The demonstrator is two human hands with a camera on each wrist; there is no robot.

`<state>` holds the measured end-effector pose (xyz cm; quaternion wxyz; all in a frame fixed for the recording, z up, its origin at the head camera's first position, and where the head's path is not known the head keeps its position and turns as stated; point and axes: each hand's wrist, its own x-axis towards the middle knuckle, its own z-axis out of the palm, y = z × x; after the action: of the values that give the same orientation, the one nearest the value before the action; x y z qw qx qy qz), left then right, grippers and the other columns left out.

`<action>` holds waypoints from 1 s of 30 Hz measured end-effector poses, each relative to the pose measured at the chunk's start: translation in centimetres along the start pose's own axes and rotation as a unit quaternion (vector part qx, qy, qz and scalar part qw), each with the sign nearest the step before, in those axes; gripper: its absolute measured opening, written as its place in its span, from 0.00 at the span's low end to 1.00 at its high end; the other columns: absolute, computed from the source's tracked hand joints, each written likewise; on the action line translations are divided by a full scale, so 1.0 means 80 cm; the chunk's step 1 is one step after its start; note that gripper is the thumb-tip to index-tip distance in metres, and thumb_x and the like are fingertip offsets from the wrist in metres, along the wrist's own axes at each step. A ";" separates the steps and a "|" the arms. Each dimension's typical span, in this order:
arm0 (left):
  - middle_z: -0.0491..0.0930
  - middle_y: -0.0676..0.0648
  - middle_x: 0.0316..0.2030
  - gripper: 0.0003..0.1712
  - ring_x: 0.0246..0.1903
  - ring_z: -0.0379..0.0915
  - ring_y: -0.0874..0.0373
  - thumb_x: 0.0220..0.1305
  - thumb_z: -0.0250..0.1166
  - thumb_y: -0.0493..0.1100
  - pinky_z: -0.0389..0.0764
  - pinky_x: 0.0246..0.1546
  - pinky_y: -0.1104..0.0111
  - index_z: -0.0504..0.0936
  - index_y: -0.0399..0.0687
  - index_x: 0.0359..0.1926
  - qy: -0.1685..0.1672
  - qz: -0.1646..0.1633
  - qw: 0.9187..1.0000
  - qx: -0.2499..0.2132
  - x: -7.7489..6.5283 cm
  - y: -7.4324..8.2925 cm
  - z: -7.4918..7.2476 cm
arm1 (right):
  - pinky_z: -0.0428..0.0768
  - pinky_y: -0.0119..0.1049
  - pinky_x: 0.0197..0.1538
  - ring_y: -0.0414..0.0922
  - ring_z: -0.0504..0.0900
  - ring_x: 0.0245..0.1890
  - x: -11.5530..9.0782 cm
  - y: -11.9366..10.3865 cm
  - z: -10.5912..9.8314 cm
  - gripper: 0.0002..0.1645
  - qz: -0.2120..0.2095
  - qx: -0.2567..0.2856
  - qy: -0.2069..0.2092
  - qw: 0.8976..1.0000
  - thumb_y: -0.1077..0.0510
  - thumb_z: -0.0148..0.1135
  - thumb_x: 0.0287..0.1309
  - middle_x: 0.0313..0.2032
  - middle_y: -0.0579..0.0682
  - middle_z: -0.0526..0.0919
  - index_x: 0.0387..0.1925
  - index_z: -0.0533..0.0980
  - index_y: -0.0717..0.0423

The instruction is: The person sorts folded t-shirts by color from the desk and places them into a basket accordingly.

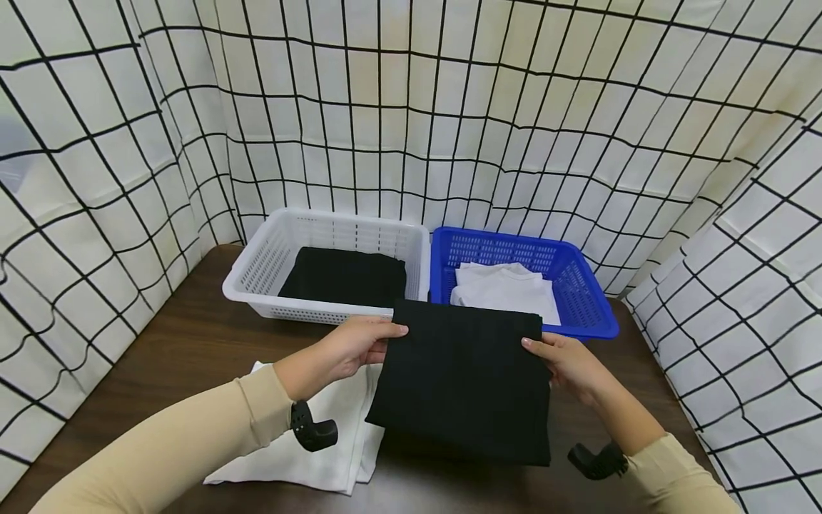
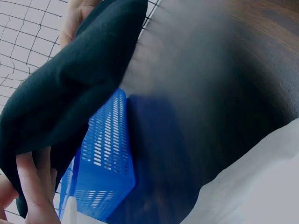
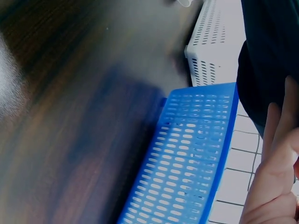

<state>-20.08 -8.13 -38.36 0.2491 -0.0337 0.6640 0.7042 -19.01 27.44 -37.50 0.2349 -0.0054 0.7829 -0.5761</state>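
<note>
Between both hands a folded black cloth, seemingly a garment, is held up above the table. My left hand pinches its upper left edge, thumb on the front face. At the upper right edge my right hand pinches it the same way. In the left wrist view the fingers lie under the black fabric. Another folded black cloth lies in the white basket. Folded white cloth lies in the blue basket, partly hidden by the held cloth. A white cloth rests on the table beneath my left forearm.
The two baskets stand side by side at the back of the dark wooden table. A wire grid backed with white sheeting encloses the table behind and at both sides.
</note>
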 end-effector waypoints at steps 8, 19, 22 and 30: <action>0.88 0.51 0.33 0.23 0.32 0.87 0.60 0.68 0.62 0.40 0.88 0.41 0.67 0.75 0.30 0.59 0.003 -0.011 1.000 -0.010 0.000 0.020 -0.007 | 0.86 0.39 0.45 0.40 0.86 0.41 0.011 -0.019 -0.004 0.36 0.003 -0.017 0.000 1.000 0.42 0.54 0.71 0.41 0.42 0.88 0.66 0.67 0.65; 0.86 0.54 0.29 0.18 0.29 0.86 0.63 0.66 0.66 0.39 0.88 0.39 0.69 0.79 0.32 0.53 0.047 -0.004 0.999 -0.011 0.008 0.034 -0.014 | 0.86 0.38 0.47 0.40 0.84 0.43 0.030 -0.031 0.000 0.37 0.011 0.019 -0.006 1.000 0.43 0.54 0.72 0.43 0.41 0.85 0.70 0.63 0.64; 0.87 0.54 0.29 0.19 0.29 0.86 0.63 0.65 0.66 0.39 0.88 0.38 0.69 0.78 0.33 0.54 0.047 -0.009 0.999 -0.023 0.009 0.038 -0.017 | 0.85 0.38 0.47 0.40 0.84 0.42 0.034 -0.033 0.001 0.36 0.006 0.020 -0.008 1.000 0.43 0.54 0.72 0.42 0.41 0.85 0.69 0.63 0.63; 0.87 0.55 0.29 0.20 0.29 0.86 0.63 0.66 0.66 0.39 0.87 0.38 0.70 0.77 0.35 0.56 0.044 -0.023 0.998 -0.028 0.016 0.050 -0.030 | 0.85 0.38 0.47 0.39 0.84 0.42 0.046 -0.043 0.002 0.34 -0.003 0.027 -0.012 1.000 0.43 0.51 0.73 0.43 0.39 0.84 0.68 0.63 0.62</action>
<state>-23.46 -9.98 -35.49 0.2341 -0.0869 0.6535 0.7146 -23.10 25.10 -35.76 0.2433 -0.0083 0.7642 -0.5973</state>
